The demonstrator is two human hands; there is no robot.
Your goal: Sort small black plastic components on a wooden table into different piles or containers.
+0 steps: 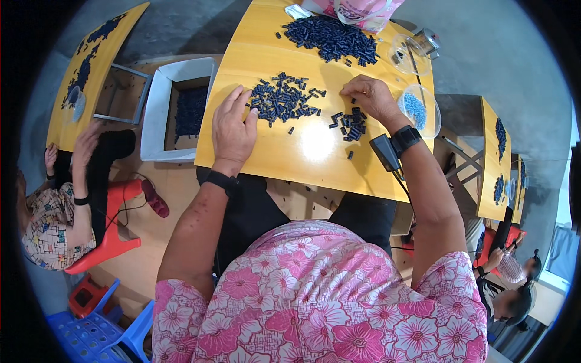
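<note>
over at the far left a neighbouring person point(57, 212) sits on a red stool point(112, 233) by a second yellow table point(91, 66) strewn with dark pieces. next comes a grey box point(178, 106) with more dark pieces in it, standing just beside the main yellow table point(284, 145), probably so it stays within easy reach.

the left hand point(233, 130) lies palm down on the table, fingers spread a little and gripping nothing; its fingertips touch the left edge of the middle pile of small dark blue pieces point(284, 100), seemingly to keep the pile from spreading. behind that pile, farther from the person, lies a larger heap point(331, 37) below a pink bag point(357, 12).

to the right, the right hand point(372, 97) arches over the table with fingers curled together at the tips; whether they pinch a piece cannot be told. a small sorted cluster point(351, 124) lies just below and beside those fingers, apart from the middle pile, apparently kept separate on purpose. a black wrist device point(393, 145) sits on that wrist. at the table's right edge stand a clear bowl of light blue bits point(417, 109) and an emptier clear bowl point(407, 53).
</note>
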